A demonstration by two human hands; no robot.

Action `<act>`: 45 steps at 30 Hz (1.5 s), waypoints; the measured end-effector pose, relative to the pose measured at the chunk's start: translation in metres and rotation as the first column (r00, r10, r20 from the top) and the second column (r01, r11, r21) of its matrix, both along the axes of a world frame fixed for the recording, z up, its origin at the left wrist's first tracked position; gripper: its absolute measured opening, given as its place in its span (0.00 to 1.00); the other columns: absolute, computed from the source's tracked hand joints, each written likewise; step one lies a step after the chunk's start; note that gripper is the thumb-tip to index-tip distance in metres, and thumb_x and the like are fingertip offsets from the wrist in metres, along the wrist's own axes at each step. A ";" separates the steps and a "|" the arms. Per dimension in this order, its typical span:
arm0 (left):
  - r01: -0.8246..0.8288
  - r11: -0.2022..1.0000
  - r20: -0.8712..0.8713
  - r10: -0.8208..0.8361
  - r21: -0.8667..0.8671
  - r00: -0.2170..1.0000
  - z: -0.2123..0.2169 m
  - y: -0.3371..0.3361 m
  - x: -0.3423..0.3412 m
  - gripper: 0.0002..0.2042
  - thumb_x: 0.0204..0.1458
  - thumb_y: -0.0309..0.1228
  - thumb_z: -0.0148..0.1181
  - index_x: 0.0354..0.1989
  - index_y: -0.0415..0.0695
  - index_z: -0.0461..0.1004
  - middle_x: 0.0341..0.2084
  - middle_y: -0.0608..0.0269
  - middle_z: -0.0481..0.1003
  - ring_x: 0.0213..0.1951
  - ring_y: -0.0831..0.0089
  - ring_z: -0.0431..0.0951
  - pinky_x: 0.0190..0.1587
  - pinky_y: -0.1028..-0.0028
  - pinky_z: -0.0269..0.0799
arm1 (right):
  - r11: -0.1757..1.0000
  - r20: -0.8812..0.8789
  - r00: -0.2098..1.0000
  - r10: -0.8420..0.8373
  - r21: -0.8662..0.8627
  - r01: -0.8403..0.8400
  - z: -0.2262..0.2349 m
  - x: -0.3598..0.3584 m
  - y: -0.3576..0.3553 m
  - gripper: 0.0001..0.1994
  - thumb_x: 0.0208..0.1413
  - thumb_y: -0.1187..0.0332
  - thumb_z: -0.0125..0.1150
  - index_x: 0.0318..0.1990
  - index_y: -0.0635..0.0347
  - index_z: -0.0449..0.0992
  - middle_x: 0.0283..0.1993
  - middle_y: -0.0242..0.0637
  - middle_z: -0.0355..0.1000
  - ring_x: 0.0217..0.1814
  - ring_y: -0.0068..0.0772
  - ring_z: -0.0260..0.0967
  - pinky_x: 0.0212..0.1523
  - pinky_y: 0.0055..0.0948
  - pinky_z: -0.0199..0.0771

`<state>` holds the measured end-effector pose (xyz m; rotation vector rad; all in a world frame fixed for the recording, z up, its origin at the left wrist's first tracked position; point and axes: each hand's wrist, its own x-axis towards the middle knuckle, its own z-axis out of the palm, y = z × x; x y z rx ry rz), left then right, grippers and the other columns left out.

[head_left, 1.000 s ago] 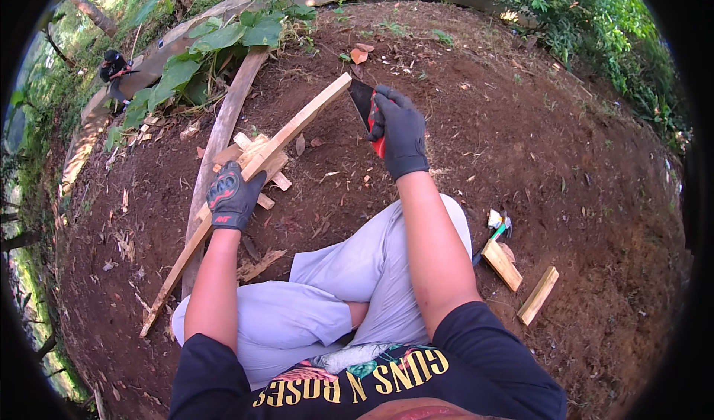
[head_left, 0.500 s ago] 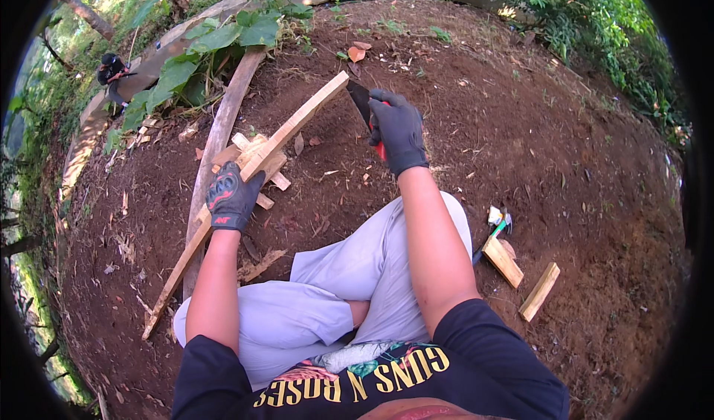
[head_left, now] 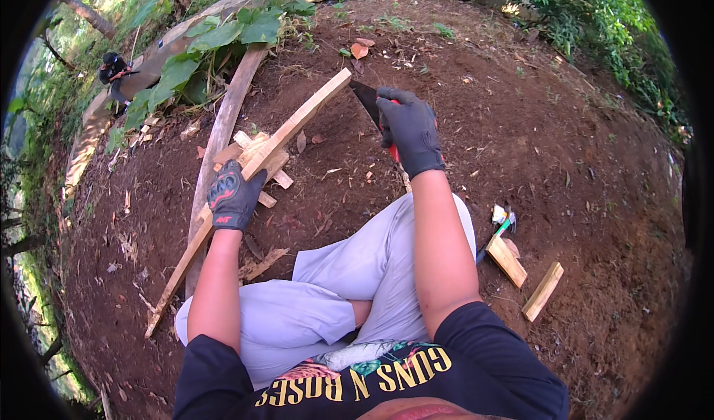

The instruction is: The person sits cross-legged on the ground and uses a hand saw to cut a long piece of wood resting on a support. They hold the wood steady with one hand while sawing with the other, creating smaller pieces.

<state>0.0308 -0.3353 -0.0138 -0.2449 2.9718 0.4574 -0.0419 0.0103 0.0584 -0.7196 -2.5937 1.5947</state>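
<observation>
My left hand (head_left: pixel 235 195), in a black glove with red marks, is closed around a long pale wooden strip (head_left: pixel 297 120). The strip slants from the lower left up to the far middle, resting across a small stack of wood pieces (head_left: pixel 272 169). In my right hand (head_left: pixel 411 131), also black-gloved, is the red handle of a hand saw (head_left: pixel 364 97). Its dark blade reaches toward the strip's far end, its tip meeting or passing close by the wood; I cannot tell whether the teeth are in it.
A long weathered board (head_left: pixel 227 115) lies on the brown soil left of my legs. To my right are a hammer with a green handle (head_left: pixel 503 225) and two short wood blocks (head_left: pixel 543 292). Big-leaved plants (head_left: pixel 216 37) grow at the far left, where another person (head_left: pixel 113 72) sits.
My right hand has drawn the saw slightly to the right and back, away from the strip's end. The left hand keeps its hold on the strip.
</observation>
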 end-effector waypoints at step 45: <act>0.112 0.994 -0.228 -0.107 0.013 0.968 -0.008 -0.002 0.000 0.25 0.62 0.48 0.69 0.58 0.41 0.79 0.57 0.47 0.80 0.57 0.49 0.82 0.61 0.51 0.78 | 0.977 -0.549 0.830 0.096 -0.108 -0.185 0.082 0.050 -0.076 0.23 0.68 0.78 0.58 0.69 0.62 0.79 0.49 0.37 0.80 0.27 0.15 0.65 0.28 0.23 0.68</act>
